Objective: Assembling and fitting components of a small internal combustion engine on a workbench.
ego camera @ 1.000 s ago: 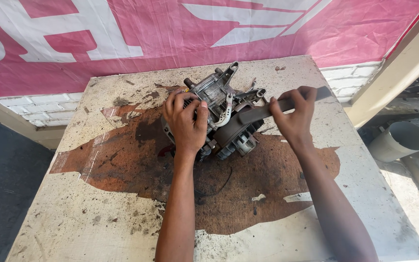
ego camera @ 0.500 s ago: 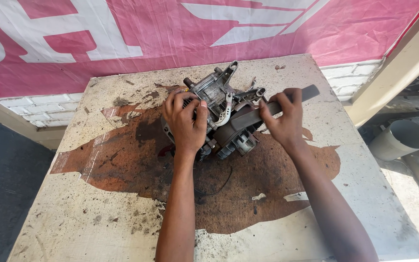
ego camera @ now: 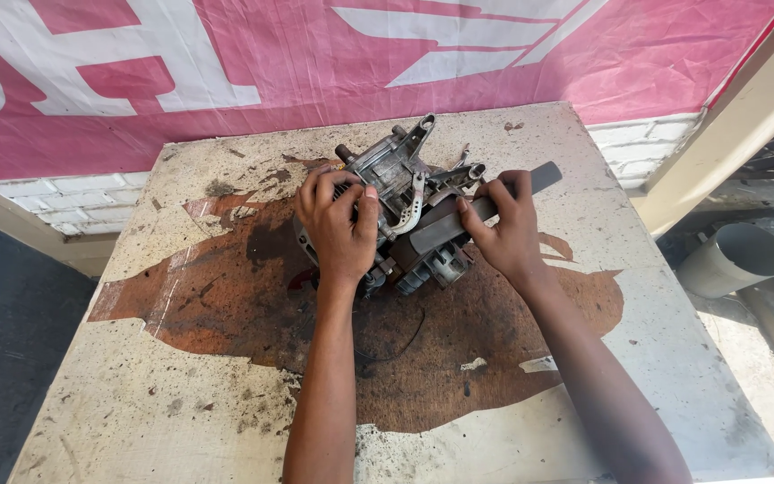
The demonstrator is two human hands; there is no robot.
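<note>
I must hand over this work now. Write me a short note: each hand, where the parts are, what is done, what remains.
Left hand: pressed on top of the grey metal motor assembly, steadying it.
Right hand: gripping a flat dark bar tool that lies across the assembly.
Position: the assembly sits at the far middle of the stained white table, on the rusty brown patch.
Done: no loose parts visible.
Left: the assembly appears still in one piece.

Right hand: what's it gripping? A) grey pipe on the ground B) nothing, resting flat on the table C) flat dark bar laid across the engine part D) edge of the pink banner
C: the right hand is wrapped around a flat dark bar lying across the engine part, which the left hand steadies.
</note>
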